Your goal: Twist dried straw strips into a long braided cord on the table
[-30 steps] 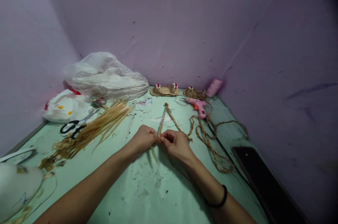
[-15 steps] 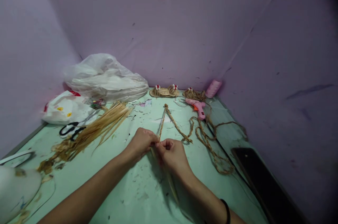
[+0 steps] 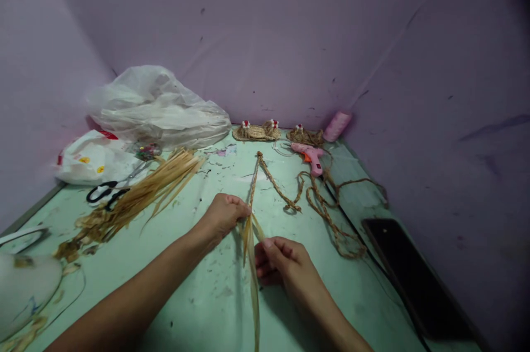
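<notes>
My left hand (image 3: 223, 215) pinches the near end of a braided straw cord (image 3: 254, 178) that runs away from me on the green table (image 3: 199, 297). Loose straw strips (image 3: 250, 263) hang from that pinch toward me. My right hand (image 3: 284, 263) is closed on those loose strips, just below and to the right of the left hand. The braid folds back at its far tip into a second strand (image 3: 278, 187) ending right of my hands.
A bundle of straw (image 3: 141, 197) and black scissors (image 3: 105, 193) lie at left, with plastic bags (image 3: 153, 111) behind. Small woven sandals (image 3: 256, 131), a pink glue gun (image 3: 308, 156), pink spool (image 3: 337, 125) and a tangled braid (image 3: 331, 214) lie at the back right. A dark phone (image 3: 414, 274) lies near right.
My right hand slid toward me along the loose strips, away from the left hand. The left hand kept its pinch on the braid end.
</notes>
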Action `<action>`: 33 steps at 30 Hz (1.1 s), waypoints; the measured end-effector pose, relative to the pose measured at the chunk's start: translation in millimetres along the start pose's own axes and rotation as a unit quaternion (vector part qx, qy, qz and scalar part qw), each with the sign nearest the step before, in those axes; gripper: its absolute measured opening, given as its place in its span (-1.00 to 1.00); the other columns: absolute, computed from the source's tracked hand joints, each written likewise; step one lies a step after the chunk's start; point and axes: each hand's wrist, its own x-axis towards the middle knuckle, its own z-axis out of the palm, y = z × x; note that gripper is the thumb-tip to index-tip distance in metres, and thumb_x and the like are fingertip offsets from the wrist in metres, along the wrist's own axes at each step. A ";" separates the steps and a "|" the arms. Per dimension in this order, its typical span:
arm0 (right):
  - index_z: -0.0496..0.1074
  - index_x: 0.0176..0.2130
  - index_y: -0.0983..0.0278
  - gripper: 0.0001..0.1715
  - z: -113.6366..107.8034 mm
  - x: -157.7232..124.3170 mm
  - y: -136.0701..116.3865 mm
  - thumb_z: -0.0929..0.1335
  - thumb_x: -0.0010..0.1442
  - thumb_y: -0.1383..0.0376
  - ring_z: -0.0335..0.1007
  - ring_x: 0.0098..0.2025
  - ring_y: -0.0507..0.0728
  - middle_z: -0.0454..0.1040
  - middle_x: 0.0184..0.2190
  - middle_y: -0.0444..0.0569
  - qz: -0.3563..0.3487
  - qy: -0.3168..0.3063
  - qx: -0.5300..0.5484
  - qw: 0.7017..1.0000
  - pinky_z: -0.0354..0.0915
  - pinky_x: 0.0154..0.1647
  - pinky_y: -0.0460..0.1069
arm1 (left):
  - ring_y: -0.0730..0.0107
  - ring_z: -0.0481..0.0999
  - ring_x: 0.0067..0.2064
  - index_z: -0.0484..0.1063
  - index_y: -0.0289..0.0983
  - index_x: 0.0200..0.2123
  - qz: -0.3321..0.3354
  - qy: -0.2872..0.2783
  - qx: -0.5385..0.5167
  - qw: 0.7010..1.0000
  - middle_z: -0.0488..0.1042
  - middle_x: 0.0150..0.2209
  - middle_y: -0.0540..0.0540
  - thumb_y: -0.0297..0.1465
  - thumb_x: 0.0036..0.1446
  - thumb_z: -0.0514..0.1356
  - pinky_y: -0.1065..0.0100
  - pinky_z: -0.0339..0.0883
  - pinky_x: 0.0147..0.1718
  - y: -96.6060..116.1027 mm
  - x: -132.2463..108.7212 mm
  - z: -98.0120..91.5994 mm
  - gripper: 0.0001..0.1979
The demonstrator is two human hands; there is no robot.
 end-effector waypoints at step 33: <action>0.31 -0.60 0.34 -0.78 5.1 -9.6 17.3 0.24 -0.03 0.27 0.01 -0.62 -0.05 0.16 -0.70 -0.16 -0.148 0.021 -0.277 0.949 -0.06 -0.62 -0.13 | 0.70 -0.09 -0.78 0.30 -0.34 -0.71 0.028 0.012 0.038 0.999 0.06 -0.86 0.15 -0.47 -0.26 0.16 0.52 -0.24 -0.77 -7.6 1.7 4.1 -0.90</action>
